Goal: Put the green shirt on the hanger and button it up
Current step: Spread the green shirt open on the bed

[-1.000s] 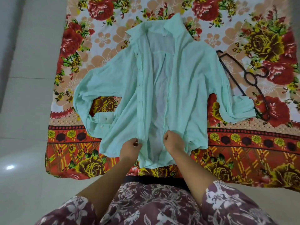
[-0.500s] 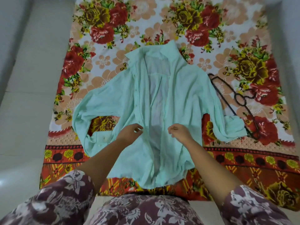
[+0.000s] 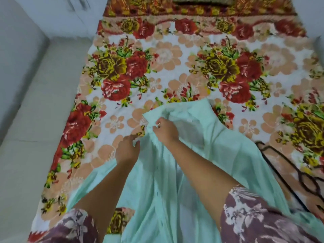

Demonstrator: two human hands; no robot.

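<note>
The pale green shirt (image 3: 201,155) lies open on the flowered bedsheet, collar away from me. My right hand (image 3: 165,131) pinches the fabric just below the collar on the left front edge. My left hand (image 3: 127,149) rests at the shirt's left front edge a little lower, fingers curled on the cloth. The black hanger (image 3: 287,174) lies on the sheet to the right of the shirt, partly under its sleeve and cut off by the frame edge. The shirt's buttons along the placket look undone.
The flowered bedsheet (image 3: 175,71) covers the bed ahead. A pale tiled floor (image 3: 35,120) runs along the left side. A dark cushion (image 3: 201,0) sits at the bed's far end. My patterned sleeves fill the bottom corners.
I have leaned forward over the bed. Both hands moved from the shirt's lower front up to the collar area, and the hanger now sits at the right edge.
</note>
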